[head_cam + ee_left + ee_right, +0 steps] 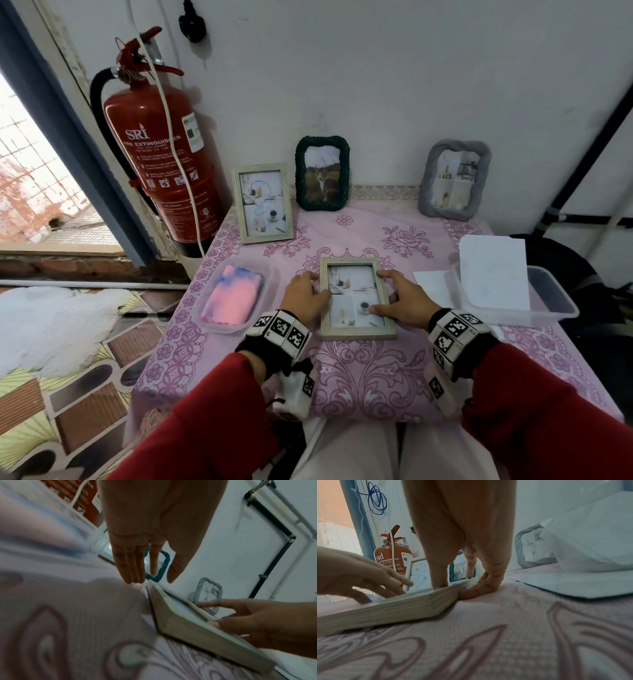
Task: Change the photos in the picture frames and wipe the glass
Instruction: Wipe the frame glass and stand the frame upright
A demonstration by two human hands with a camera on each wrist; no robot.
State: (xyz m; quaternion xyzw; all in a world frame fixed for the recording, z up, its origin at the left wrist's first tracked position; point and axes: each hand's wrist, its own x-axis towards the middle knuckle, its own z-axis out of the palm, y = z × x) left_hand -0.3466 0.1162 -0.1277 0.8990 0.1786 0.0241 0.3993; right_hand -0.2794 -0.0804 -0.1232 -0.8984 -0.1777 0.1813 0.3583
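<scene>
Head view shows us both hands at a pale wooden frame (356, 297) lying flat, glass up, on the pink patterned surface (376, 370), near its middle. Our left hand (306, 295) sits at the frame's left edge; its grip is loose, fingers nearly straight and held together, thumb apart. From the left wrist view those fingers (131, 566) hover past the frame's far corner, and we cannot tell whether they touch it. Our right hand (404, 298) pinches the frame's right side: the thumb lies on the glass near the lower right, the index finger reaches along the upper right rim, and in the right wrist view the remaining fingers (481, 588) curl against the outer edge, pressed into the cloth. On that side the frame's near corner looks slightly raised off the cloth.

The photo behind the glass shows a pale still life with a dark cup on a saucer.

At the back stand three more frames: a matching pale one (263, 202), a dark green woven one (322, 173) with a cat photo, and a grey one (455, 179). A pink and blue cloth (233, 296) lies in a clear tray on the left; white sheets (493, 270) sit in a clear container on the right.
</scene>
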